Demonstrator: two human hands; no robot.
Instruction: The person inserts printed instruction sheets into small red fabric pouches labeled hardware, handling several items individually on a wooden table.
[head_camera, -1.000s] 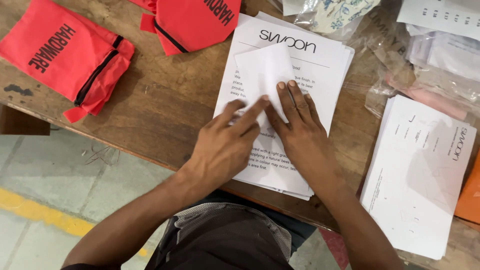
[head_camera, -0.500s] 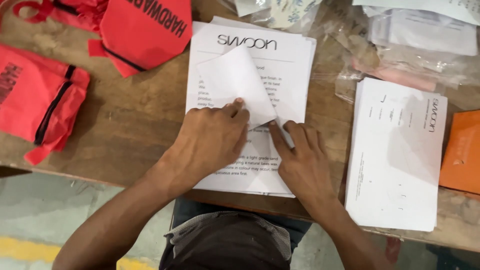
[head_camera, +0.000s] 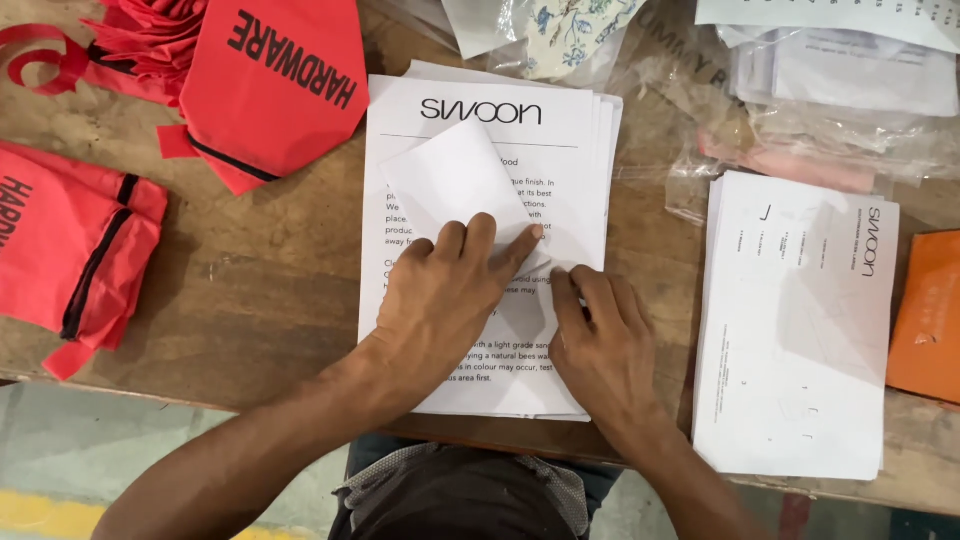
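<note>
both hands flat, fingers spread: left hand (head_camera: 440, 300) pins the folded sheet (head_camera: 455, 185) on the paper stack (head_camera: 590, 150), flap running toward 11 o'clock; right hand (head_camera: 600, 350) presses beside it at 4 o'clock

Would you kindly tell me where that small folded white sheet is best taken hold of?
Probably at the folded sheet's far corner, coming from the top: that end lies free on the printed stack, while the left hand and right hand cover its near edge.
</note>
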